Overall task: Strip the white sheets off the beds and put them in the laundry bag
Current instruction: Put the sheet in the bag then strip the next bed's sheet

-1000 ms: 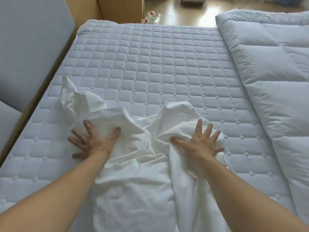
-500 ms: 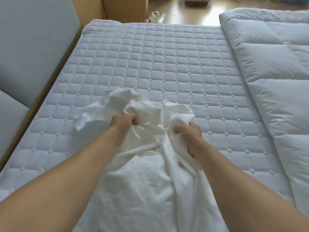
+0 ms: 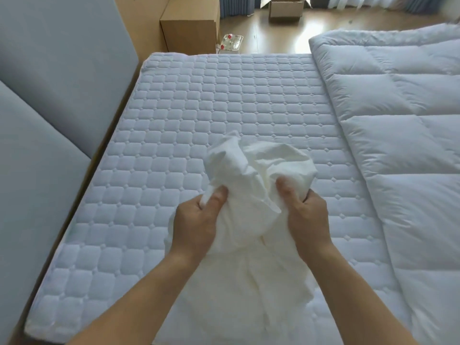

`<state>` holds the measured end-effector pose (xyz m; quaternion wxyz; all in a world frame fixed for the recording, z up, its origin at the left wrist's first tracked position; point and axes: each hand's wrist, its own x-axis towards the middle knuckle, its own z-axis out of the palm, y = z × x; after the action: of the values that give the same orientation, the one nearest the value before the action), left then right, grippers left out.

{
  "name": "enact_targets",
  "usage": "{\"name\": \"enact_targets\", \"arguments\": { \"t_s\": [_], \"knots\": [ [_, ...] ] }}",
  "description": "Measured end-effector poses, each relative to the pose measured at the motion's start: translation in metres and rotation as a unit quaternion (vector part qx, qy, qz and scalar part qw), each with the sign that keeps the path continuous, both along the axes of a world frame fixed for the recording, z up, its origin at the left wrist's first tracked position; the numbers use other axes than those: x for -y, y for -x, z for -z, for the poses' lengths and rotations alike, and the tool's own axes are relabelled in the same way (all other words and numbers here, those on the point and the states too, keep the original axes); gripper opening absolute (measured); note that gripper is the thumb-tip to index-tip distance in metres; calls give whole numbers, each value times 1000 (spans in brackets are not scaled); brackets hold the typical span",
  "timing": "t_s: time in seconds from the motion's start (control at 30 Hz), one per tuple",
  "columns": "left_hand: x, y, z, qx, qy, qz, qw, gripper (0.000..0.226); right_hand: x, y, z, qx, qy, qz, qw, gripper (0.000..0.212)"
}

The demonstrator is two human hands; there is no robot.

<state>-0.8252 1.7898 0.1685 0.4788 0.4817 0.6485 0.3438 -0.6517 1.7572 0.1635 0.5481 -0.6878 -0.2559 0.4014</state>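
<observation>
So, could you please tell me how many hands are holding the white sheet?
2. The left hand grips the bunched white sheet on its left side, the right hand on its right.

Bunched sheet (image 3: 251, 175) on the mattress (image 3: 199, 108) — duvet (image 3: 403, 125) at right, headboard (image 3: 49, 100) left, boxes (image 3: 189, 26) beyond.

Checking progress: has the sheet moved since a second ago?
Yes. The sheet drew in from the headboard side toward the mattress middle, bunched up.
</observation>
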Motion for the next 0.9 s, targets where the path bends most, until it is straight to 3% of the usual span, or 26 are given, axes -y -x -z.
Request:
{"name": "enact_targets", "arguments": {
  "t_s": [0.07,0.13,0.23,0.3,0.37,0.43,0.5,0.57,0.6,0.67,0.77,0.9],
  "knots": [
    [37,4,24,-13,37,7,999,47,33,11,25,19,39,8,999,19],
    [60,10,57,-19,97,16,995,36,60,20,63,41,107,19,993,27],
    [71,18,98,-71,137,29,988,60,90,30,109,130,216,8,967,48],
    [73,18,116,-136,127,57,981,58,104,35,122,237,252,-38,938,70],
    [74,16,124,-218,96,84,968,45,114,37,124,400,210,-65,890,80],
    [74,15,132,-305,36,96,947,55,119,37,124,501,104,-131,849,76],
    [74,13,143,-394,-105,127,904,72,117,34,127,521,53,-231,820,76],
    [70,13,149,-416,-239,180,858,81,108,30,132,540,30,-286,791,79],
    [68,14,152,-420,-264,209,843,79,102,28,134,546,24,-302,781,79],
    [63,20,161,-433,-216,269,833,78,87,22,138,532,58,-331,777,77],
    [56,24,170,-432,-70,311,844,86,67,15,152,479,187,-359,779,76],
    [30,18,179,-349,33,240,906,91,45,6,176,386,295,-338,806,83]
  ]
}}
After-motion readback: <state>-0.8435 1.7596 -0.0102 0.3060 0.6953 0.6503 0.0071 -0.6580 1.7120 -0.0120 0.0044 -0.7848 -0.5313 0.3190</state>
